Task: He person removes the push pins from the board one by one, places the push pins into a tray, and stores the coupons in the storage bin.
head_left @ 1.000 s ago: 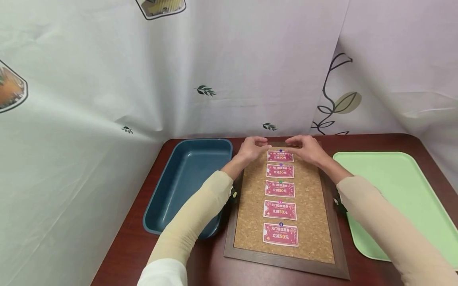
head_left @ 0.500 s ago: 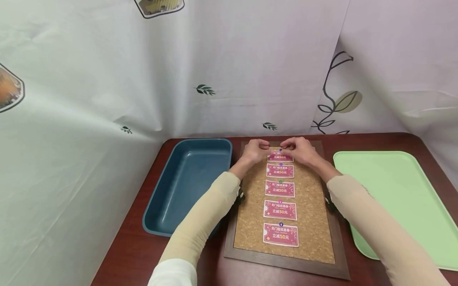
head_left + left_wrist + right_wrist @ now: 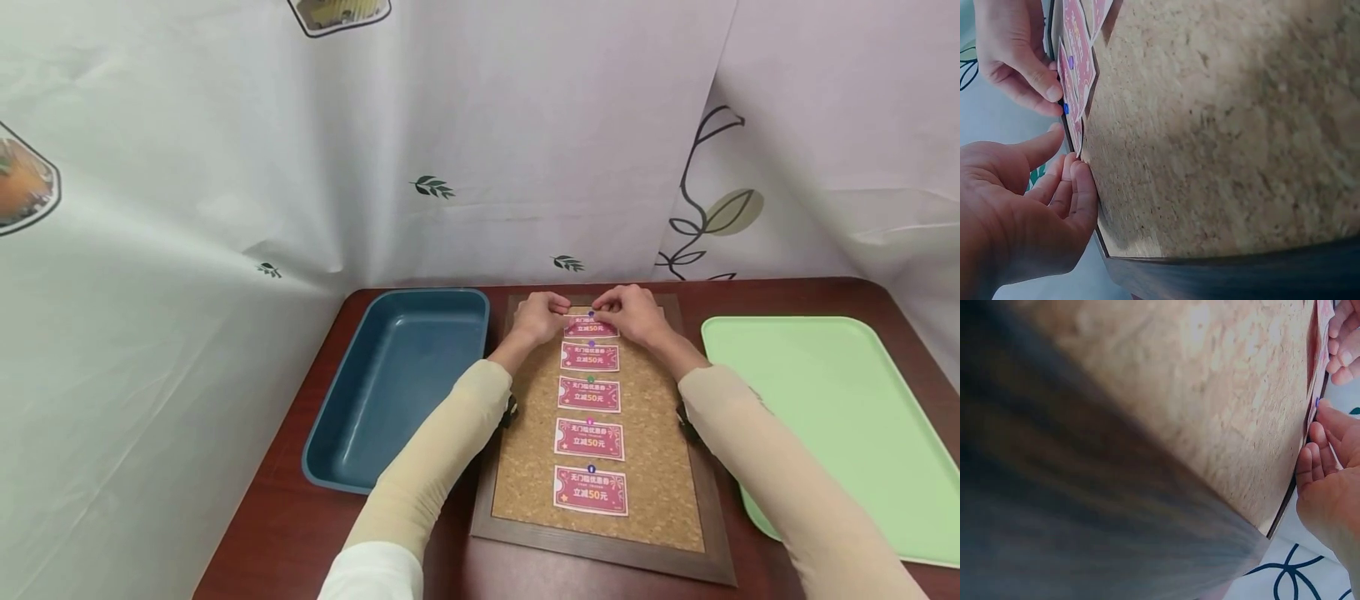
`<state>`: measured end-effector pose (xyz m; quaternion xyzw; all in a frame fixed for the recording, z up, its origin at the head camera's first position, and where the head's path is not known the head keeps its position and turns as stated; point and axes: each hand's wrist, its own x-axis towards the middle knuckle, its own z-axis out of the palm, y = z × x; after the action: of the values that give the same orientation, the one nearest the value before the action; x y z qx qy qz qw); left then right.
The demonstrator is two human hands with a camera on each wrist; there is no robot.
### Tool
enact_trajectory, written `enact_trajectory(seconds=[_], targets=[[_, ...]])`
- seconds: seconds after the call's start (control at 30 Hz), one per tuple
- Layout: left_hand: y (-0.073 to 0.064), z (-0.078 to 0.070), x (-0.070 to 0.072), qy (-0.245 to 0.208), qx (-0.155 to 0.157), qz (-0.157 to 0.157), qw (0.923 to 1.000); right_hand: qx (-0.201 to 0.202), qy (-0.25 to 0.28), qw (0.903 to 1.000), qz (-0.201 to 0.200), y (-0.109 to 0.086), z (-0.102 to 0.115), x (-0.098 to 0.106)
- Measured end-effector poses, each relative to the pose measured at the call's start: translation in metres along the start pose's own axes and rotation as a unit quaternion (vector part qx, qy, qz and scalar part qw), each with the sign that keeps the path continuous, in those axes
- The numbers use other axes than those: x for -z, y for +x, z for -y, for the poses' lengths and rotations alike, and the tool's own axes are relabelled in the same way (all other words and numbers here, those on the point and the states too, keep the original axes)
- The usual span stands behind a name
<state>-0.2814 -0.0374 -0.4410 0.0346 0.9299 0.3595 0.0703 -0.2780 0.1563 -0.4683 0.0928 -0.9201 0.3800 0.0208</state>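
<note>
A framed corkboard [image 3: 660, 467] bears a column of red-pink paper coupons [image 3: 589, 439], each with a coloured push pin at its upper edge. Both hands are at the farthest coupon [image 3: 596, 330]. My left hand [image 3: 536, 319] has its fingertips at that coupon's left end, thumb apart from the fingers in the left wrist view. From the right, my right hand [image 3: 636, 317] brings its fingertips right beside the blue push pin [image 3: 1066, 109]. In the right wrist view its thumb tip [image 3: 1324, 407] meets the pin, with the forefinger lower down. Fingers partly cover the coupon.
A deep blue tray [image 3: 486, 317] stands left of the board, and a light green tray [image 3: 810, 358] lies to its right. All rest on a dark red-brown table [image 3: 255, 500]. A white patterned cloth [image 3: 487, 150] hangs behind the table.
Both hands have moved inward over the farthest coupon, the right one closing up on its pin. Coupons, board and trays stay where they were.
</note>
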Motion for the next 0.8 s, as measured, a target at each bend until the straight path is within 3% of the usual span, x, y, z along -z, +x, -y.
enact_trajectory(seconds=[0.5, 0.8], targets=[[0.0016, -0.0002, -0.0054, 0.071, -0.01, -0.01, 0.9974, -0.014, -0.004, 0.9998, -0.011, 0.0005, 0.0038, -0.0052], [0.0055, -0.0007, -0.0045, 0.084, -0.019, -0.007, 0.9963, -0.012, -0.008, 0.9997, -0.018, 0.0036, 0.0035, -0.0057]])
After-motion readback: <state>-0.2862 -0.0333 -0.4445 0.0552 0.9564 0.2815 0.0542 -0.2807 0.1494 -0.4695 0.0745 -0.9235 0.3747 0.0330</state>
